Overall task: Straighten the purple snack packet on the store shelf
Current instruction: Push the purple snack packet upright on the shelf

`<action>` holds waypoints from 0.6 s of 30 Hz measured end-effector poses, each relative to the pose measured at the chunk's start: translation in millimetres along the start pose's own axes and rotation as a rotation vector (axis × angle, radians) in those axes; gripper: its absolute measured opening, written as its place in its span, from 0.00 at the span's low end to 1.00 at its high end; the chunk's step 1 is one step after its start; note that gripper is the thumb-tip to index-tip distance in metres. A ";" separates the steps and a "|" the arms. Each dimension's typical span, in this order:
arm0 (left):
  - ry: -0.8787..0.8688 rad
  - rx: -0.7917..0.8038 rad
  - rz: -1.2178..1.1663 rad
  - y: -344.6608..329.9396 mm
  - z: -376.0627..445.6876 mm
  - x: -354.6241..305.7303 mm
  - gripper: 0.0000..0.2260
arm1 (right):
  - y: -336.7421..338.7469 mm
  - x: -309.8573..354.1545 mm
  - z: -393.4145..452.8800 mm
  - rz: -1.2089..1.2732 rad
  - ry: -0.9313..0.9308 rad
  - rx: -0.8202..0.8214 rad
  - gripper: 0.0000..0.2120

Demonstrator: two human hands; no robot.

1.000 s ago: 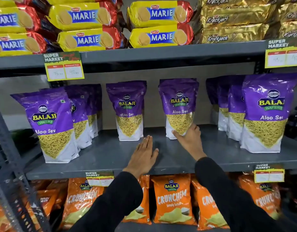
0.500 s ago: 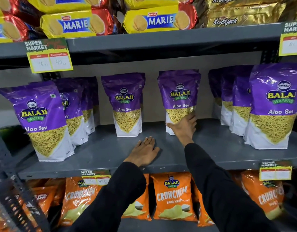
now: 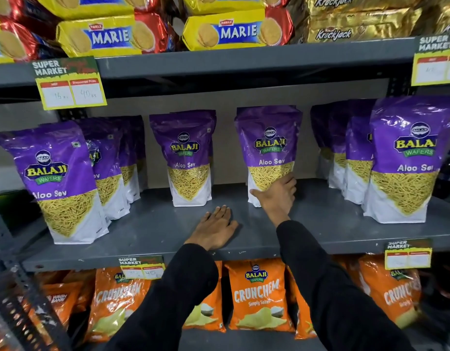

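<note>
A purple Aloo Sev packet (image 3: 269, 145) stands upright at the middle of the grey shelf (image 3: 148, 231), its white base near the back. My right hand (image 3: 277, 196) grips the packet's lower right front, thumb across the base and fingers wrapped around its right edge. My left hand (image 3: 215, 228) lies flat, palm down, on the shelf in front of the gap between this packet and a second purple packet (image 3: 187, 158) to its left. Both arms wear black sleeves.
More purple packets stand in rows at the left (image 3: 59, 181) and right (image 3: 406, 160) of the same shelf. Yellow Marie biscuit packs (image 3: 234, 31) fill the shelf above, orange Crunchem bags (image 3: 257, 295) the shelf below. Price tags (image 3: 69, 84) hang from shelf edges.
My right hand moved up from the shelf surface onto the packet's lower front and closed around it. My left hand stayed flat on the shelf. The camera moved closer.
</note>
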State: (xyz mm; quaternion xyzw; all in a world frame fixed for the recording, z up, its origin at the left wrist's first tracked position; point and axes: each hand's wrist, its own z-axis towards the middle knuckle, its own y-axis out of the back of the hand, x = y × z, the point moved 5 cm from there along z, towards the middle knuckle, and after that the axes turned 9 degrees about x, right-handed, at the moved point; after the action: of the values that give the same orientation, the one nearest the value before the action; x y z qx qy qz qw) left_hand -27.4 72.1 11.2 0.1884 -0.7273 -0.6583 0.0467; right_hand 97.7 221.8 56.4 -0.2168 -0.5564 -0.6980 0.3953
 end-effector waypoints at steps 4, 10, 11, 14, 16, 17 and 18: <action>0.003 0.009 -0.003 -1.1 0.4 0.3 0.30 | 8.4 -5.0 -13.4 -0.009 0.009 0.020 0.65; 0.004 0.010 -0.011 -1.0 0.5 -0.6 0.30 | 27.0 -15.5 -44.7 0.008 0.047 0.003 0.65; 0.006 0.010 -0.013 -0.8 0.1 -0.4 0.30 | 29.6 -16.8 -50.5 0.008 0.053 -0.008 0.65; 0.013 0.010 -0.016 -0.7 -2.1 -0.5 0.30 | 36.7 -20.4 -65.5 0.004 0.066 -0.029 0.66; 0.015 0.008 -0.015 -0.4 -3.0 -1.4 0.30 | 41.0 -23.1 -72.8 -0.002 0.062 -0.040 0.66; 0.017 0.007 -0.013 0.0 -2.9 -1.9 0.30 | 43.2 -24.2 -75.8 -0.005 0.062 -0.049 0.66; 0.019 0.006 -0.010 0.6 -2.6 -2.4 0.30 | 45.4 -25.3 -78.5 -0.005 0.063 -0.059 0.65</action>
State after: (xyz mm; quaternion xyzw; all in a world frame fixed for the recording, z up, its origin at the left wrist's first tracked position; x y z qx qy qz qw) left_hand -24.5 70.5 12.5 0.1984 -0.7280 -0.6543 0.0499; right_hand 159.4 152.1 42.5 -0.2046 -0.5234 -0.7216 0.4044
